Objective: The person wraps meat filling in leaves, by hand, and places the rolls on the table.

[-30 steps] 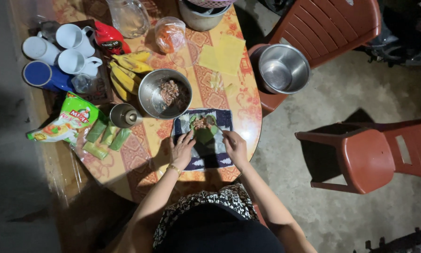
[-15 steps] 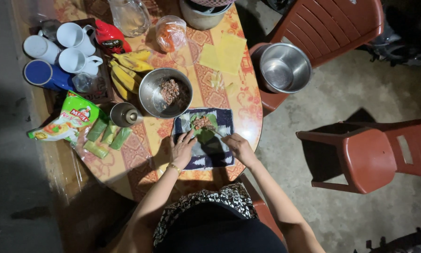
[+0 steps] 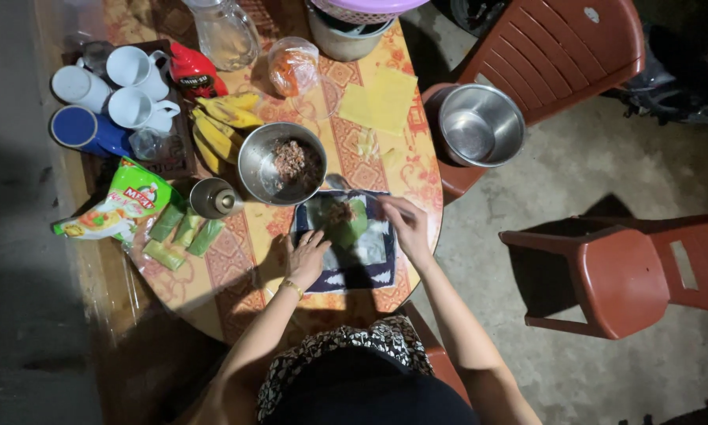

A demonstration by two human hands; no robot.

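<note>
We pin the green leaf (image 3: pixel 346 224) on the dark tray (image 3: pixel 346 271) at the table's (image 3: pixel 236 275) near edge | left hand (image 3: pixel 308 256) flat, open, steadying | right hand (image 3: pixel 405 224) apart, fingers curled at the leaf's far side, grip unclear | minced filling (image 3: pixel 339 211) centred so it wraps.

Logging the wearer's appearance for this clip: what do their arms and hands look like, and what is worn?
Both arms are bare, with no sleeves or gloves. The left hand has a thin gold-coloured bracelet at the wrist. The right hand shows no jewellery.
</note>
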